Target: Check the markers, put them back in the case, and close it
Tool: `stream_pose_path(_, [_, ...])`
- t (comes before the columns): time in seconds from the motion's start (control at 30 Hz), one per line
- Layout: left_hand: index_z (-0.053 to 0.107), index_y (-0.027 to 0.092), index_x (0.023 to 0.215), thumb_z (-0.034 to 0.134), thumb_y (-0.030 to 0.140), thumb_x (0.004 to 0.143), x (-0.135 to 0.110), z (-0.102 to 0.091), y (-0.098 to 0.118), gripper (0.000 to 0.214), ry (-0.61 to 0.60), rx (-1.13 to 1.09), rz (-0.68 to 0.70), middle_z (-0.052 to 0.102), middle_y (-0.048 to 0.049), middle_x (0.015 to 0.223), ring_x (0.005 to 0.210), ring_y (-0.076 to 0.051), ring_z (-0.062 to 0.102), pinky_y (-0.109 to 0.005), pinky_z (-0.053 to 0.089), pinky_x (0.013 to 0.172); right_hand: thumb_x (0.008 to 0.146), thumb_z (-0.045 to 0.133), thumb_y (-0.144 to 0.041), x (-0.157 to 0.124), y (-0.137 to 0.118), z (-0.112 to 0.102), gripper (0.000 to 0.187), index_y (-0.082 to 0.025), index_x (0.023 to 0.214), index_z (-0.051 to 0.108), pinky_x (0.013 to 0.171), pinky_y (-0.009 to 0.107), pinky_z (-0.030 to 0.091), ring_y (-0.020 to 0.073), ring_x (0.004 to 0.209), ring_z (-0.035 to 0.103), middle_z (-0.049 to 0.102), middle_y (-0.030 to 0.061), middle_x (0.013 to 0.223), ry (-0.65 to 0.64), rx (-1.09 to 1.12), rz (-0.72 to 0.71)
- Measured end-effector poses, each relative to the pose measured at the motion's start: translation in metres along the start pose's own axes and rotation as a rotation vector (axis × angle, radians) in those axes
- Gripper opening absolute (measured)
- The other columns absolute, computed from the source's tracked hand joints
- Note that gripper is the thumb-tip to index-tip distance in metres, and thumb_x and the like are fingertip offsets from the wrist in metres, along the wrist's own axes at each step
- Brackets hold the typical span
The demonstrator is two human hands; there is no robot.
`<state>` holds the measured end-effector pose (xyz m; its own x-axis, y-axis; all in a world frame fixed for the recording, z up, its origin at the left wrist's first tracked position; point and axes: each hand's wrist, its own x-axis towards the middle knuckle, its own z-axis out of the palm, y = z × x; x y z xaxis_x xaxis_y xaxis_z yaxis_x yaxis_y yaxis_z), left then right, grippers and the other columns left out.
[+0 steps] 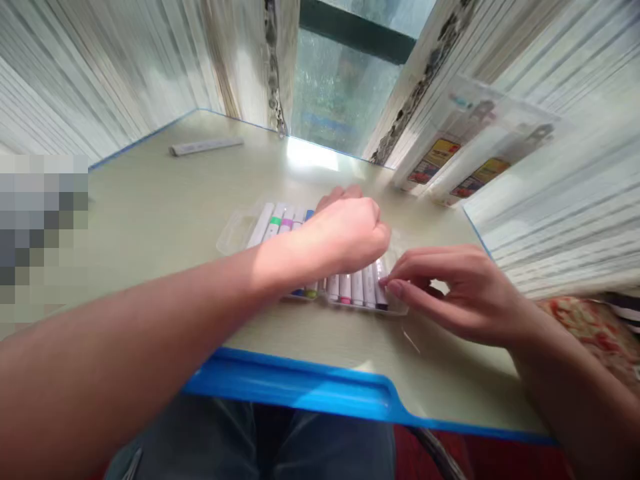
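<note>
Near the table's [125,220] front edge, markers [357,290] are overlapped by the left hand [350,230], touched by the right hand [453,290]; neither grip can be told.

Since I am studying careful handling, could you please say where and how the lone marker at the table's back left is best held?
Probably at the middle of the marker, from above, with the grip closing across its long sides: it lies flat on the table, slim and straight.

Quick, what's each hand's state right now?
Left hand: curled over the markers; whether it holds one is hidden.
Right hand: bent, at the rightmost marker; grip can't be told.
</note>
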<state>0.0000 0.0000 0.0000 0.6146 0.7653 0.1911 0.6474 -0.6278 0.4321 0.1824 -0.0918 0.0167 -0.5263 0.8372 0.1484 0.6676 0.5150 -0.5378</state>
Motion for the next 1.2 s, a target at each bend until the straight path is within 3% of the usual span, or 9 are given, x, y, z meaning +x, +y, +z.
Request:
stream_pose_path(0.53, [0.077, 0.017, 0.106, 0.039, 0.027, 0.092, -0.001, -0.001, 0.001, 0.042, 0.004, 0.035, 0.038, 0.068, -0.0140, 0.104, 0.105, -0.031, 0.062, -0.045, 0.048, 0.098, 0.096, 0.062, -0.024, 0.002, -0.002, 0.000, 0.022, -0.017, 0.076, 0.069, 0.055, 0.025, 0.039, 0.0111, 0.056, 0.052, 0.063, 0.0013, 0.064, 0.014, -0.013, -0.004])
stream_pose_path(0.73, [0.075, 0.015, 0.095, 0.038, 0.026, 0.093, -0.001, 0.001, -0.001, 0.038, 0.000, 0.041, 0.067, 0.068, -0.0150, 0.100, 0.106, -0.032, 0.062, -0.045, 0.048, 0.098, 0.095, 0.063, -0.023, 0.002, -0.001, 0.001, 0.020, -0.017, 0.077, 0.069, 0.052, 0.024, 0.036, 0.0092, 0.053, 0.047, 0.058, -0.0015, 0.060, 0.017, -0.004, -0.010])
stream_pose_path(0.83, [0.073, 0.016, 0.102, 0.040, 0.027, 0.093, -0.002, 0.003, -0.002, 0.036, 0.020, 0.036, 0.061, 0.068, -0.0152, 0.102, 0.107, -0.033, 0.061, -0.046, 0.048, 0.099, 0.095, 0.063, -0.023, 0.002, -0.001, 0.000, 0.021, -0.017, 0.076, 0.069, 0.053, 0.024, 0.037, 0.0092, 0.052, 0.048, 0.058, -0.0014, 0.060, 0.034, -0.003, -0.019])
stream_pose_path(0.97, [0.071, 0.015, 0.115, 0.043, 0.025, 0.093, -0.006, 0.001, -0.002, 0.038, 0.026, 0.036, 0.052, 0.067, -0.0166, 0.111, 0.115, -0.034, 0.059, -0.046, 0.047, 0.102, 0.096, 0.062, -0.026, 0.002, 0.000, -0.001, 0.025, -0.017, 0.074, 0.069, 0.054, 0.025, 0.039, 0.0104, 0.053, 0.052, 0.063, 0.0010, 0.060, 0.140, -0.019, -0.006])
stream_pose_path(1.2, [0.072, 0.014, 0.117, 0.049, 0.025, 0.092, -0.014, -0.007, 0.000, 0.035, -0.006, 0.055, 0.073, 0.067, -0.0143, 0.111, 0.114, -0.031, 0.061, -0.040, 0.049, 0.102, 0.094, 0.063, -0.028, 0.007, 0.013, 0.003, 0.031, -0.018, 0.065, 0.069, 0.047, 0.025, 0.037, 0.0113, 0.045, 0.051, 0.064, 0.0013, 0.053, 0.488, -0.057, 0.072])
